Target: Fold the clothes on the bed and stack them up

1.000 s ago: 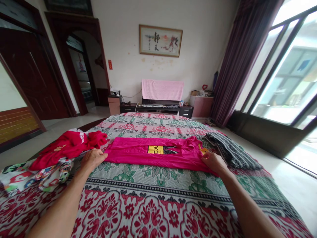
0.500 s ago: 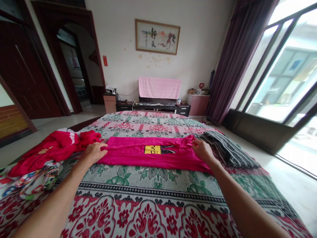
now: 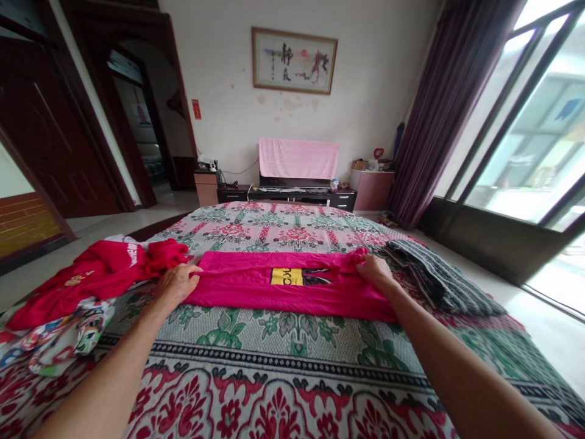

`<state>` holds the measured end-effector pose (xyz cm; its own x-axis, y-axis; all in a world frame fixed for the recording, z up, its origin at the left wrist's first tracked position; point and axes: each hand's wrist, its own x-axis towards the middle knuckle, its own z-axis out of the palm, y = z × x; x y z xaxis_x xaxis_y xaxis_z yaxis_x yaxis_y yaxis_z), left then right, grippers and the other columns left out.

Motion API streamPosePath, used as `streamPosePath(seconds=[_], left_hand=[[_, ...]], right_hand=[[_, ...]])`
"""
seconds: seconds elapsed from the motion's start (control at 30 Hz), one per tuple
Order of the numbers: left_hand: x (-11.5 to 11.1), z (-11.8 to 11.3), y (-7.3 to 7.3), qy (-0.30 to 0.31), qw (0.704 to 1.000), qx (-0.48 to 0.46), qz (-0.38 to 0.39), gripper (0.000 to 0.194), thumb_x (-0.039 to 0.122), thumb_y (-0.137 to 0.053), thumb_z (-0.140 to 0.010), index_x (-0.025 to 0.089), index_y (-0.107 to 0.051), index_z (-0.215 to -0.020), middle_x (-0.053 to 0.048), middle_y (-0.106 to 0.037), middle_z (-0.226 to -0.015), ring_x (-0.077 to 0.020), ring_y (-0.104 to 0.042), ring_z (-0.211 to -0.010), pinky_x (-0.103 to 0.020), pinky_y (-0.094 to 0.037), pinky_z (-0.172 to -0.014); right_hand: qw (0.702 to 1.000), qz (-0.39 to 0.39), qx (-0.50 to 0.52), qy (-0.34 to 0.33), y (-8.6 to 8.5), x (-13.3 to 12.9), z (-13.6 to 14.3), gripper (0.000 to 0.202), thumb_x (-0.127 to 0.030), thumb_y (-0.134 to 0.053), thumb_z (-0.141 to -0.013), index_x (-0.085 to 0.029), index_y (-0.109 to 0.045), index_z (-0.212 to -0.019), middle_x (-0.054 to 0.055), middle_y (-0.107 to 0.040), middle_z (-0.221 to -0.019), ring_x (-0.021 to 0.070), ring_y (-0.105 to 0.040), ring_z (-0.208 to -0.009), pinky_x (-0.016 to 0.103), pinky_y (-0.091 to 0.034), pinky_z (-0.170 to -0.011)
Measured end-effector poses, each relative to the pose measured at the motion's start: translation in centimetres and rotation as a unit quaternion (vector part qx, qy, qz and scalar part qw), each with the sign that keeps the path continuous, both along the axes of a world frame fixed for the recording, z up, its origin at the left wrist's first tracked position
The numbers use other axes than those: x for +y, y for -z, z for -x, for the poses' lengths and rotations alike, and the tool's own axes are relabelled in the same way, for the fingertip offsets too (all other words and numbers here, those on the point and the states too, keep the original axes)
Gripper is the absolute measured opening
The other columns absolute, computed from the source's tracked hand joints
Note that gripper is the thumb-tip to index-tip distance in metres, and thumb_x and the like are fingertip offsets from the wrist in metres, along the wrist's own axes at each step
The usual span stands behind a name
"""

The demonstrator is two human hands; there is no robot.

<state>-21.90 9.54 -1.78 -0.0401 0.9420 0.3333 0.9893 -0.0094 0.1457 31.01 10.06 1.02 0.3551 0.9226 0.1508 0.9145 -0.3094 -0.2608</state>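
Observation:
A bright pink shirt [image 3: 242, 296] lies folded into a long strip across the patterned bedspread [image 3: 292, 356]. A yellow and black print shows at its middle. My left hand [image 3: 177, 281] pinches the shirt's left end between thumb and fingers. At the other end my right hand [image 3: 375, 271] is closed on the pink cloth near its upper right corner. The fabric stretches between the two hands, with creases running lengthwise.
Left of the shirt lies a heap of red clothing [image 3: 98, 268] with a multicoloured printed cloth [image 3: 75, 335]. A folded dark striped garment [image 3: 445, 277] sits at the right. Beyond the bed stand a low black cabinet [image 3: 283, 196] and a pink towel [image 3: 299, 157] draped over something.
The view has shifted slightly, so most things appear a little farther right. Both hands keep their hold on the shirt's ends, and the shirt looks nearly the same.

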Motion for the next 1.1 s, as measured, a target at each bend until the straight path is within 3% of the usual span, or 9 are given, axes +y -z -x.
streamPosePath(seconds=[0.2, 0.37, 0.47, 0.67, 0.87, 1.0, 1.1], left_hand=[[-0.1, -0.1, -0.2, 0.003, 1.000, 0.013, 0.005, 0.039, 0.031, -0.046, -0.080, 0.024, -0.075, -0.104, -0.007, -0.071, -0.112, -0.0242, -0.065, -0.101, -0.029, -0.048, -0.088], [-0.3, -0.2, -0.5, 0.006, 1.000, -0.001, 0.001, 0.038, 0.031, -0.048, -0.078, 0.025, -0.076, -0.101, -0.005, -0.072, -0.109, -0.0240, -0.065, -0.100, -0.028, -0.049, -0.087], [-0.4, -0.2, -0.6, 0.006, 1.000, -0.011, -0.002, 0.037, 0.031, -0.048, -0.077, 0.025, -0.077, -0.099, -0.004, -0.072, -0.109, -0.0238, -0.065, -0.101, -0.028, -0.049, -0.088], [-0.3, -0.1, -0.3, 0.013, 1.000, -0.010, -0.011, 0.036, 0.028, -0.048, -0.077, 0.025, -0.077, -0.098, -0.003, -0.072, -0.110, -0.0232, -0.065, -0.101, -0.028, -0.048, -0.092], [-0.3, 0.1, -0.2, 0.021, 1.000, 0.001, -0.008, 0.037, 0.028, -0.048, -0.079, 0.022, -0.077, -0.101, -0.005, -0.072, -0.112, -0.0238, -0.065, -0.103, -0.029, -0.047, -0.094], [-0.5, 0.0, -0.4, 0.017, 1.000, 0.005, -0.007, 0.035, 0.028, -0.050, -0.078, 0.025, -0.077, -0.099, -0.002, -0.072, -0.112, -0.0225, -0.065, -0.104, -0.027, -0.047, -0.095], [-0.6, -0.1, -0.5, 0.016, 1.000, 0.006, -0.007, 0.035, 0.028, -0.049, -0.078, 0.025, -0.077, -0.100, -0.002, -0.072, -0.112, -0.0225, -0.065, -0.105, -0.027, -0.047, -0.094]], right_hand=[[0.999, -0.039, 0.019, 0.025, -0.8, -0.7, -0.8, 0.039, -0.030, -0.054, -0.075, -0.018, -0.072, -0.108, 0.013, -0.073, -0.095, 0.0276, -0.067, -0.095, 0.030, -0.049, -0.077], [0.999, 0.022, -0.028, 0.008, -1.3, -2.3, -1.0, 0.031, -0.025, -0.053, -0.073, -0.019, -0.076, -0.093, 0.014, -0.073, -0.091, 0.0275, -0.068, -0.090, 0.032, -0.049, -0.073], [0.999, 0.012, -0.049, 0.016, -1.9, -2.3, -1.1, 0.029, -0.026, -0.052, -0.076, -0.018, -0.076, -0.089, 0.014, -0.073, -0.090, 0.0272, -0.068, -0.090, 0.031, -0.049, -0.073], [0.997, -0.032, -0.074, -0.012, -2.9, 0.6, -1.1, 0.035, -0.023, -0.047, -0.079, -0.016, -0.073, -0.101, 0.016, -0.071, -0.097, 0.0262, -0.067, -0.092, 0.030, -0.048, -0.074], [0.996, -0.052, -0.061, -0.048, -1.7, 4.5, -3.4, 0.046, -0.012, -0.052, -0.071, -0.019, -0.070, -0.113, 0.010, -0.070, -0.106, 0.0202, -0.066, -0.092, 0.025, -0.047, -0.074], [0.993, -0.012, -0.023, -0.116, -0.5, 5.7, -5.3, 0.043, -0.009, -0.054, -0.065, -0.018, -0.074, -0.102, 0.006, -0.073, -0.083, 0.0193, -0.067, -0.076, 0.023, -0.047, -0.065], [0.993, -0.033, 0.010, -0.109, 0.2, 5.4, -6.0, 0.038, -0.010, -0.052, -0.067, -0.019, -0.076, -0.095, 0.002, -0.073, -0.074, 0.0163, -0.065, -0.070, 0.021, -0.046, -0.064]])
